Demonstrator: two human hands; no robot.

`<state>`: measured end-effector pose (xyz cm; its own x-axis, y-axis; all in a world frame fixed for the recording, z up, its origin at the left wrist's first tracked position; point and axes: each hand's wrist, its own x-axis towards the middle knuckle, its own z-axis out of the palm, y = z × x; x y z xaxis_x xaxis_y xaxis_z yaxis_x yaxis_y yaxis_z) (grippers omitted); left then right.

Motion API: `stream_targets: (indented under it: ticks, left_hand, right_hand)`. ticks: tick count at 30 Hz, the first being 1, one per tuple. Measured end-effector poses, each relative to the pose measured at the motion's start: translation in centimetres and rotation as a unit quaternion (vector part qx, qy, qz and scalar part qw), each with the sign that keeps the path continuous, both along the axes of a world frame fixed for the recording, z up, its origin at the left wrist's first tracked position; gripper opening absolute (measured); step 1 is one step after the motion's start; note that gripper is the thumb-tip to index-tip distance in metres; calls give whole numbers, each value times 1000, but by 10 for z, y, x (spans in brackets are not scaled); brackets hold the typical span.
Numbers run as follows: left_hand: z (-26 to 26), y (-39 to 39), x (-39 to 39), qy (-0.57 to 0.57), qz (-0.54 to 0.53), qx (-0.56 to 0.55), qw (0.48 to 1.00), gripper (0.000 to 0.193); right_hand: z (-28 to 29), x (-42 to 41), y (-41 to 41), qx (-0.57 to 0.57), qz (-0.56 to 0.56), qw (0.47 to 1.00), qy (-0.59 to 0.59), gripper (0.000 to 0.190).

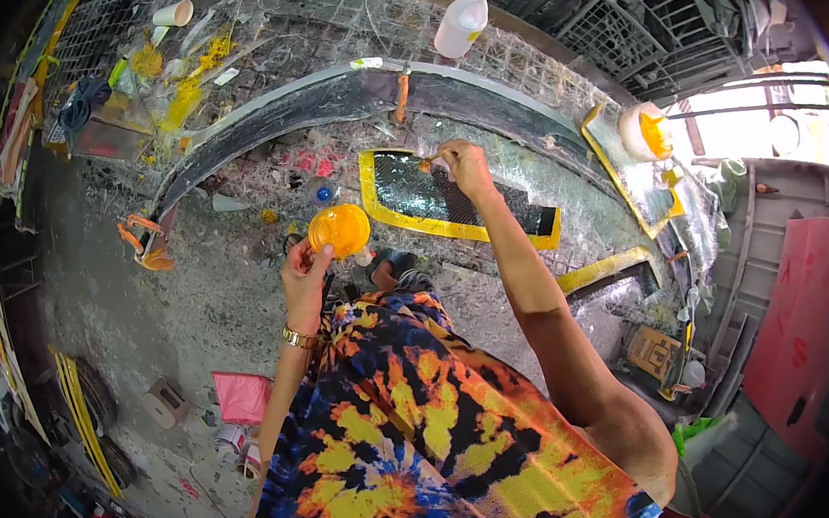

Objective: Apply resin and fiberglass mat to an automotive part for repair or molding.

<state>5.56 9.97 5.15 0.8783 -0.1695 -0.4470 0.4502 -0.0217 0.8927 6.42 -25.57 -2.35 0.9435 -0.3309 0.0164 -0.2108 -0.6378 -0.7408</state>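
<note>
My left hand (303, 282) grips the rim of a shallow round container (340, 230) with a yellow-orange coating or content. It is held in front of my body, left of a flat mould with a yellow border (412, 223). Inside that border lies dark woven cloth that looks like carbon fibre (408, 183), glossy and wet-looking on its left part. My right hand (467, 167) is over the panel's upper edge, fingers pinched on a small brush (430, 161). The brush tip is at the cloth's top edge; whether it touches is hard to tell.
A long curved dark moulding (286, 112) arches behind the panel, with orange clamps (402, 98) on it. Beyond stand a white plastic jug (463, 23) and a white tub with orange residue (644, 131). A second yellow-edged mould (605, 269) lies right. Loose fibre strands litter the bench.
</note>
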Motion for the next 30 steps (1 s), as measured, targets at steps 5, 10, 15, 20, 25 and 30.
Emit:
stream_targets:
  ticks: [5, 10, 15, 20, 25, 30]
  left_hand:
    - [-6, 4, -6, 3, 8, -13, 1000, 45]
    - [0, 1, -7, 17, 27, -25, 999, 42]
    - [-4, -3, -8, 11, 12, -10, 1000, 40]
    - [-1, -8, -11, 13, -3, 3, 1000, 38]
    - [0, -10, -12, 25, 18, -18, 999, 44]
    - [-8, -7, -15, 21, 39, -41, 998, 44]
  right_hand:
    - [6, -2, -10, -22, -46, 999, -7, 14]
    - [34, -27, 7, 1, 96, 995, -17, 21]
    - [26, -44, -10, -39, 95, 993, 62, 22]
    - [31, -53, -21, -34, 93, 993, 71, 22]
    - [38, -62, -36, -58, 125, 984, 109, 20]
    - [64, -58, -46, -52, 174, 963, 199, 15]
